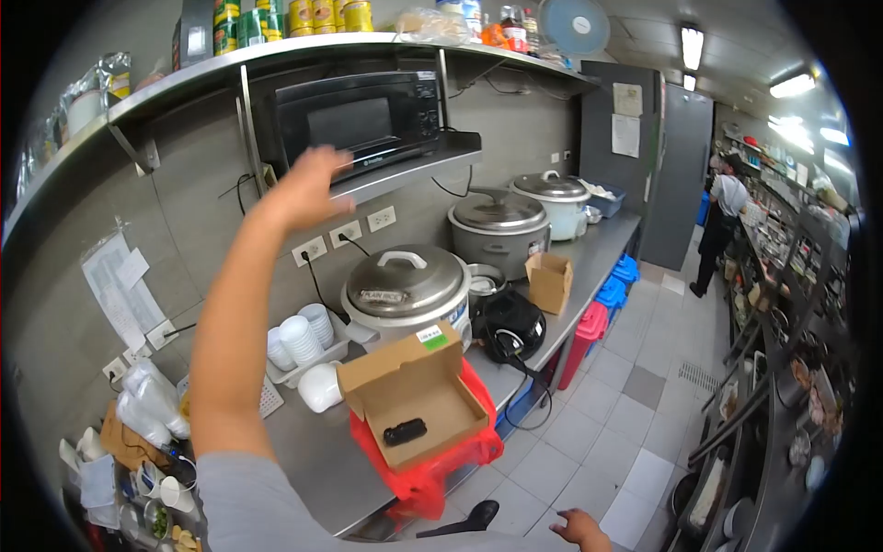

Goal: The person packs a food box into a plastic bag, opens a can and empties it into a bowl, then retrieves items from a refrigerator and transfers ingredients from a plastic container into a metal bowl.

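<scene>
Partner: Largest item?

Me: Long grey stainless-steel counter (317,453).

Partner: Next down?

Me: Boxy black microwave with a dark glass door (363,118), seated on a steel wall shelf (414,170) above the counter. Below it, on the counter, a round rice cooker with a steel lid (400,287), marked "PLAIN RICE".

Partner: Nearer to you?

Me: Crumpled red plastic bag (425,488), overhanging the counter's front edge. On it, an open brown cardboard box (451,419), lid raised.

Partner: Hands?

Me: Left hand (311,189) raised in front of the microwave's lower left part; contact, I cannot tell. Its fingers are blurred; spread or pressed together, I cannot tell. Right hand (581,530) low, over the floor tiles at the bottom of view, fingers loosely parted.

Partner: Smallest?

Me: Oblong black object (405,431), lying in the box toward its left side. Identity unclear.
</scene>
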